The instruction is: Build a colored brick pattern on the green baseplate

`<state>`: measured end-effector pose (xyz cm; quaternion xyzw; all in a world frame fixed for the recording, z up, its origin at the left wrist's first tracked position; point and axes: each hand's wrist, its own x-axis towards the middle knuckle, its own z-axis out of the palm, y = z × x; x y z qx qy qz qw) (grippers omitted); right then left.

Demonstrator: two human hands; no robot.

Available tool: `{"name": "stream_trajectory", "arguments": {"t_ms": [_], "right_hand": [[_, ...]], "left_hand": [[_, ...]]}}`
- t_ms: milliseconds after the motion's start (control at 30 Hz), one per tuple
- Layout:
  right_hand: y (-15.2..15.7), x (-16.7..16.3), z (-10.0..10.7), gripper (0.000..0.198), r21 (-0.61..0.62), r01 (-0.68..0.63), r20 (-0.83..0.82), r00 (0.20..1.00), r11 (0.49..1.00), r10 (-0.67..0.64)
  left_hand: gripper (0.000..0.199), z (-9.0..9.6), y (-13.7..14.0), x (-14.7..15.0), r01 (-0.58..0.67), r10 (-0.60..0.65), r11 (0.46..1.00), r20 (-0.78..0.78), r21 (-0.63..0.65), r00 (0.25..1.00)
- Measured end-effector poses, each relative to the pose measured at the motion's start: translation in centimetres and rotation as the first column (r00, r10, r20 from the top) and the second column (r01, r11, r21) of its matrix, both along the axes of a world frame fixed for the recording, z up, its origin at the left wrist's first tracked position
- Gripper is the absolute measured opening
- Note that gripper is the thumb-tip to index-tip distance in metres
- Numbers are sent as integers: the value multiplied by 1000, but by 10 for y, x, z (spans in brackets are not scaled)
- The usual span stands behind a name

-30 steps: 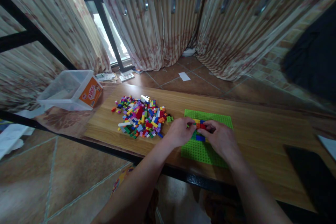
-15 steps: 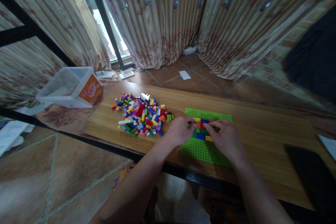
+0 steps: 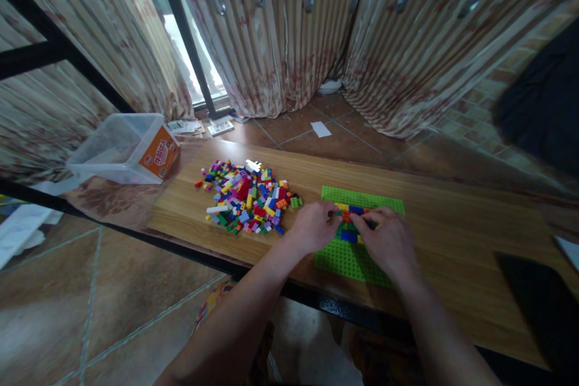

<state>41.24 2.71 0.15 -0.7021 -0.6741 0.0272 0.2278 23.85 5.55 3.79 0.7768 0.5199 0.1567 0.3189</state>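
A green studded baseplate (image 3: 348,263) lies on the table under both hands, with rows of toy building bricks on it. My left hand (image 3: 315,227) is closed, its fingertips at the left end of a red-orange brick row (image 3: 346,216). My right hand (image 3: 389,241) pinches at the right part of that row, thumb and fingers close together. The bricks right at the fingertips are partly hidden. Just behind the row show a yellow brick (image 3: 342,207) and a blue brick (image 3: 356,209). Nearer to me, another blue brick (image 3: 349,236) sits on the plate, a yellow one beside it.
A pile of mixed loose bricks (image 3: 246,199) covers the table left of the plate. Further left stands a clear plastic tub (image 3: 113,154) with an orange label. A dark flat object (image 3: 536,289) lies at the right end of the wooden table (image 3: 452,229).
The whole view has shifted slightly, so things sit a little further right. My right fingertips have moved slightly closer to the left hand, covering more of the red bricks.
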Motion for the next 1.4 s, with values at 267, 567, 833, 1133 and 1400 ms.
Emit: {"name": "stream_trajectory", "arguments": {"t_ms": [267, 567, 833, 1133, 1400], "right_hand": [[-2, -5, 1, 39, 35, 44, 38, 998, 998, -46], [-8, -15, 4, 34, 43, 128, 21, 991, 991, -129], [-7, -17, 1, 36, 29, 143, 5, 990, 989, -143], [-12, -13, 4, 37, 35, 187, 13, 982, 982, -188], [-12, -14, 7, 35, 30, 250, -10, 968, 968, -250]], "left_hand": [[28, 4, -1, 0, 15, -15, 1000, -9, -6, 1000], [27, 2, -2, -1, 25, -25, 1000, -9, -3, 1000], [24, -3, -4, -2, 45, -43, 998, -30, 42, 999], [23, 1, -5, -4, 62, -60, 998, -72, 26, 996], [31, -5, -10, 3, 93, -81, 977, -67, 190, 994]]}}
